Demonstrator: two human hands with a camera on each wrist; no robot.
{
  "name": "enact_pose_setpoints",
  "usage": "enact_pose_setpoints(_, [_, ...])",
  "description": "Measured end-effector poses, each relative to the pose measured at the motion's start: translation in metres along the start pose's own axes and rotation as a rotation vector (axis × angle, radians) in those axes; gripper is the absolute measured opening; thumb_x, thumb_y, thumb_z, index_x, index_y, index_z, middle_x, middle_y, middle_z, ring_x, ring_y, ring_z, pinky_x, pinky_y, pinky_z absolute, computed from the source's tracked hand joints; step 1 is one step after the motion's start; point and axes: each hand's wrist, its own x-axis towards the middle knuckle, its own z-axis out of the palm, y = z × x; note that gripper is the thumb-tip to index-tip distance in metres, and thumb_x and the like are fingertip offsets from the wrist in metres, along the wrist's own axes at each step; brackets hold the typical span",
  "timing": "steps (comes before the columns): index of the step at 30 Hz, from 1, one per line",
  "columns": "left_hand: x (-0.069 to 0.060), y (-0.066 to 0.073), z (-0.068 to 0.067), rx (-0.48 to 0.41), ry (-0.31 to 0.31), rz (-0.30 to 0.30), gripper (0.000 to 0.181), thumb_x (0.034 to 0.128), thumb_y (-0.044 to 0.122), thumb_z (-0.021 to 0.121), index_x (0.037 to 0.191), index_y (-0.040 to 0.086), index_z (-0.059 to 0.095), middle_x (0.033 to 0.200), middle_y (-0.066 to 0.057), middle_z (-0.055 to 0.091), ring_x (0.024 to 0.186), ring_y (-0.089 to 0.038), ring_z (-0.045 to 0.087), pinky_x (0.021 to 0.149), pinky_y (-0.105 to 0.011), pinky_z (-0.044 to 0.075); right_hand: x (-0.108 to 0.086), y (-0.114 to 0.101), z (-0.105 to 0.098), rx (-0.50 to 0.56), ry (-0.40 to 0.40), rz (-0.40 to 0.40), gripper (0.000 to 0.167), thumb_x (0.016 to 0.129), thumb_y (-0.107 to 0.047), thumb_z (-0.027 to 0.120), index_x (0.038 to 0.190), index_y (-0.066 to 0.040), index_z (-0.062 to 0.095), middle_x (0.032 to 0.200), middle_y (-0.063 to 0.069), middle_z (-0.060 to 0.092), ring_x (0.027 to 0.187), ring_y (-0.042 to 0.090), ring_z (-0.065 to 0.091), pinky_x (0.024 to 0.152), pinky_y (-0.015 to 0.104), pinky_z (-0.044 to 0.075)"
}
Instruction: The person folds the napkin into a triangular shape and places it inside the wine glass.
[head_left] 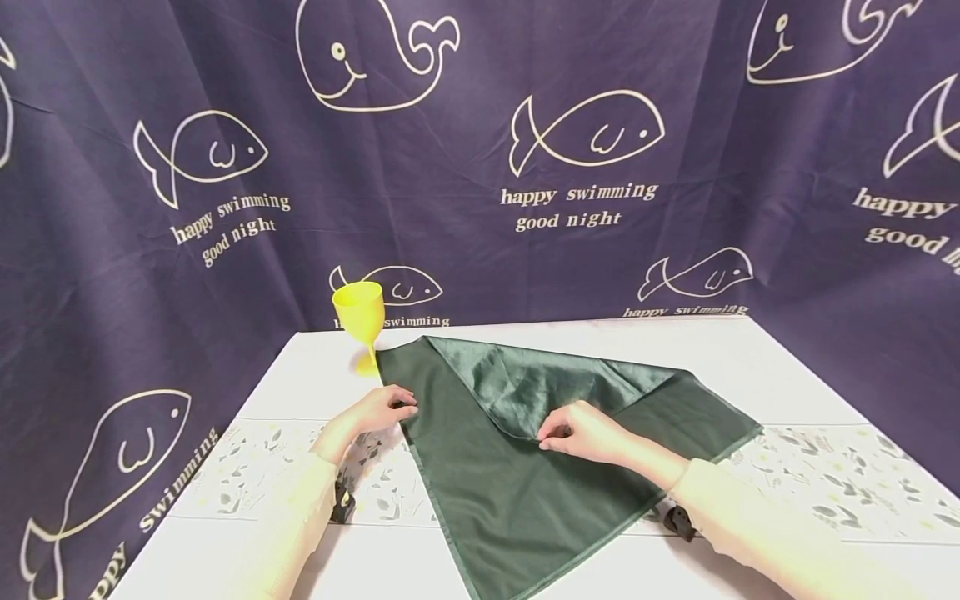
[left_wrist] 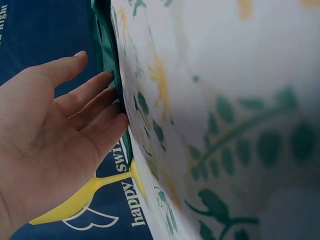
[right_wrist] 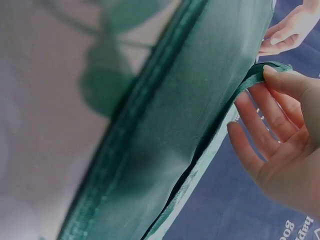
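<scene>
A dark green cloth lies slantwise on the table, its far corner folded over toward the middle so that a shinier face shows. My right hand pinches the tip of that folded corner between thumb and forefinger; the right wrist view shows the hemmed edge in this pinch. At the cloth's left edge my left hand rests with relaxed fingers. In the left wrist view its fingertips touch the cloth's border, thumb apart, nothing gripped.
A yellow goblet stands at the back left, close to the cloth's far left corner. The white table has a leaf-patterned strip across it. A dark blue curtain with fish drawings hangs behind and at both sides.
</scene>
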Motion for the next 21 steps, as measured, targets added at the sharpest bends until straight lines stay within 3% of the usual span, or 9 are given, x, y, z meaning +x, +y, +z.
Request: enact_pose_setpoints(21, [0.0001,0.0008,-0.0002,-0.003,-0.001,-0.009,0.024,0.0919,0.016,0.059,0.105,-0.003,0.067,0.119,-0.022,0.061,0.111,-0.037,0.057,0.095,-0.047,0.046,-0.0051,0.0062,-0.004,0.032,-0.043,0.019,0.009,0.083,-0.011,0.071,0.091,-0.008,0.074,0.086,0.001,0.071,0.076,0.006,0.065,0.068,0.025,0.056])
